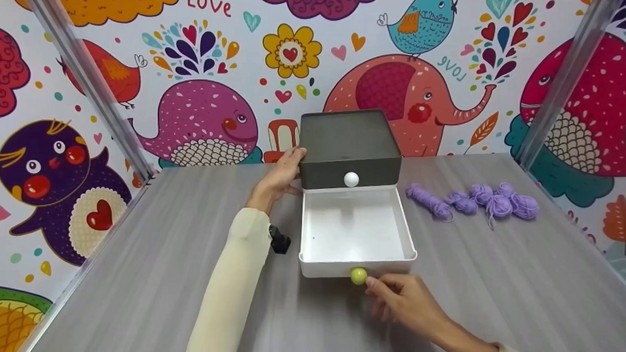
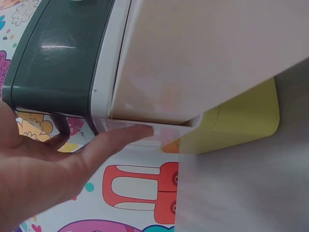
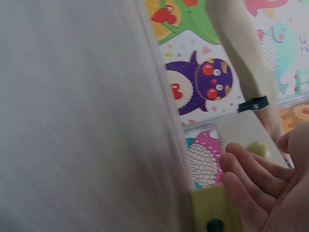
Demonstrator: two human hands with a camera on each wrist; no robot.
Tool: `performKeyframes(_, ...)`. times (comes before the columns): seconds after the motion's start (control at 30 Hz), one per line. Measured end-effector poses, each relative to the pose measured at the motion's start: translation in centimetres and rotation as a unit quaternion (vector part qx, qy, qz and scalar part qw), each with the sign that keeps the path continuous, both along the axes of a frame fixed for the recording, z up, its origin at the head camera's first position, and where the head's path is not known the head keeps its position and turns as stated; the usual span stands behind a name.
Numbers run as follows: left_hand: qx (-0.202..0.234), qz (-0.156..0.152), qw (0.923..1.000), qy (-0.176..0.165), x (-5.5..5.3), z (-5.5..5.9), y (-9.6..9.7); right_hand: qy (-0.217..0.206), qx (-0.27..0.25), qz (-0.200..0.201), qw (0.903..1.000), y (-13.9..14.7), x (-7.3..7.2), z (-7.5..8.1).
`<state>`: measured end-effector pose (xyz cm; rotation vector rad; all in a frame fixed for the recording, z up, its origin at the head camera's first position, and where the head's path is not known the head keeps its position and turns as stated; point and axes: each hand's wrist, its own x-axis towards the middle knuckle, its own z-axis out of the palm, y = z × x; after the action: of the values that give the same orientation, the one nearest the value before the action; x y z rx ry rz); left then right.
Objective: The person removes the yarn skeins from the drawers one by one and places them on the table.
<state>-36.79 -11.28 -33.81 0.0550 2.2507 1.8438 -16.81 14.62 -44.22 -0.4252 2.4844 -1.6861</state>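
Note:
A small drawer chest stands in the middle of the table, with a dark green top drawer [image 1: 349,169] bearing a white knob [image 1: 351,179]. Below it, a white drawer [image 1: 353,227] is pulled far out, nothing large inside; its front carries a yellow-green knob [image 1: 358,275]. The lowest drawer [image 2: 246,121] is yellow. My left hand [image 1: 282,172] rests against the chest's left side, one digit extended along the white part in the left wrist view. My right hand [image 1: 410,302] is at the yellow-green knob, fingertips at its right edge; the right wrist view shows loosely bent, spread fingers [image 3: 248,169].
Several purple yarn skeins [image 1: 492,200] lie right of the chest on the grey table [image 1: 158,275]. Behind, a printed wall [image 1: 229,48] with cartoon animals closes the back, and metal posts [image 1: 97,85] rise at the corners. A black wrist device [image 1: 279,241] sits by the left sleeve.

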Motion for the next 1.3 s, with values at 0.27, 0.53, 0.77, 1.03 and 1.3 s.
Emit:
performKeyframes(0.27,0.0,0.002,1.0,0.002,-0.1,0.3,0.1,-0.107,-0.059,0.059,0.9907,-1.4,-0.5,-0.3)
performKeyframes(0.53,0.016,-0.005,0.9999,-0.001,0.1,0.2,-0.1,-0.203,-0.123,0.072,0.9688,-1.8,-0.9,-0.2)
performKeyframes(0.77,0.011,-0.008,0.9999,0.004,0.2,0.1,-0.1,-0.212,-0.125,0.059,0.9674,-2.0,-1.2,-0.4)
performKeyframes(1.03,0.009,-0.01,0.9999,0.005,0.2,0.0,-0.2,-0.205,-0.121,0.041,0.9704,-2.3,-1.4,-0.3)
performKeyframes(1.3,0.006,-0.003,1.0,0.005,0.3,0.0,-0.1,-0.197,-0.115,0.038,0.9729,-2.5,-1.6,0.1)
